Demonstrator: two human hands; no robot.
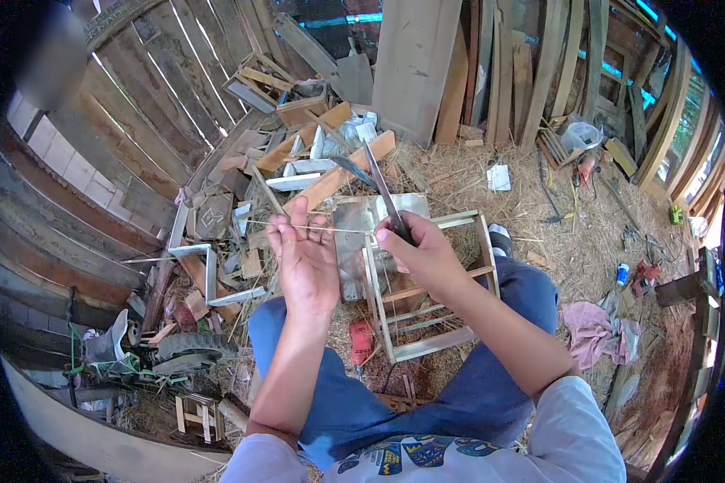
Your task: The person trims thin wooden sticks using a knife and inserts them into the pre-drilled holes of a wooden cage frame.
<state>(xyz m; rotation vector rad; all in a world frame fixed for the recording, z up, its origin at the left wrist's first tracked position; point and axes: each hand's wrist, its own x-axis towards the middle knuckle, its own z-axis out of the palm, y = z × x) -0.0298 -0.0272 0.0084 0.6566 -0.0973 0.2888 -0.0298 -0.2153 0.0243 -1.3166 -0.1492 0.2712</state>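
My right hand point(419, 251) is closed round the dark handle of a long-bladed knife point(383, 187), its blade pointing up and away. A thin light stick point(322, 229) runs from the fingers of my left hand point(308, 258) to the knife hand. My left palm faces up, with the stick lying across its bent fingers. Below my right hand, a light wooden frame point(432, 348) with slats rests between my legs. Behind the frame lies a flat board point(353, 216).
Wood offcuts point(322, 189) are heaped ahead and left. A red tool point(361, 342) lies between my legs. Tall planks point(415, 72) lean at the back. On the right are a pink cloth point(588, 328) and a plastic bag point(582, 135). Straw and shavings cover the floor.
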